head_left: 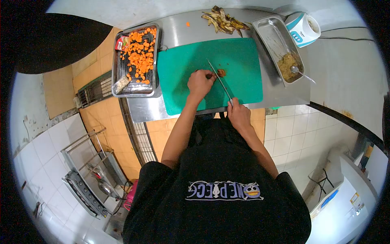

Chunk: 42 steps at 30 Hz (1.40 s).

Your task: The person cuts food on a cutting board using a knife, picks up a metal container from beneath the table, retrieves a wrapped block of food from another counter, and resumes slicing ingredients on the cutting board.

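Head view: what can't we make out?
All in the head view:
- Knife: handle mostly covered by the right hand.
- Left hand: palm and exact grip hidden by its back.
- Brown food pieces: too small to identify.
- White-and-teal appliance: lettering too small to read.

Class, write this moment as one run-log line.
left hand: at brown food | right hand: gripping knife | surface: green cutting board | tray: carrot pieces
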Each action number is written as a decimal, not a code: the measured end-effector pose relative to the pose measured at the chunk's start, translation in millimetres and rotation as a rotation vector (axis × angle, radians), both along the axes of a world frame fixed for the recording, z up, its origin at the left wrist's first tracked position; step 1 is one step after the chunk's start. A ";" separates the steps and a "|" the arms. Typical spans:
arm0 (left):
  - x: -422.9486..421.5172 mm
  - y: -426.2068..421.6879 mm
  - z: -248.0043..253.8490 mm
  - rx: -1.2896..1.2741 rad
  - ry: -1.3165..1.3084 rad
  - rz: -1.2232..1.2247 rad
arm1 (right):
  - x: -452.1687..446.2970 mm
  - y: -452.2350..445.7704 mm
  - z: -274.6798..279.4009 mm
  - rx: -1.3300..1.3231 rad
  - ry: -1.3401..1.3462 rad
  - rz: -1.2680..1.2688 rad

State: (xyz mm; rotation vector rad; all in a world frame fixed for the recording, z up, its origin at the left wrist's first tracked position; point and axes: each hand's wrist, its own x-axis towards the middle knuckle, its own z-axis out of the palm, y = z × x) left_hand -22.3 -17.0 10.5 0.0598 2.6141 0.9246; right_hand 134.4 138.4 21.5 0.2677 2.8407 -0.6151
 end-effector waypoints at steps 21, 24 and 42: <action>2.5 -4.4 -9.5 0.064 0.103 -0.044 | -9.7 6.9 -8.0 -0.014 -0.114 0.009; 0.3 -4.2 -5.9 0.063 0.064 -0.035 | -12.7 7.0 -14.3 -0.060 -0.080 0.005; 2.8 -1.9 -6.3 0.080 0.053 -0.011 | -19.3 1.8 -11.9 -0.142 0.022 0.001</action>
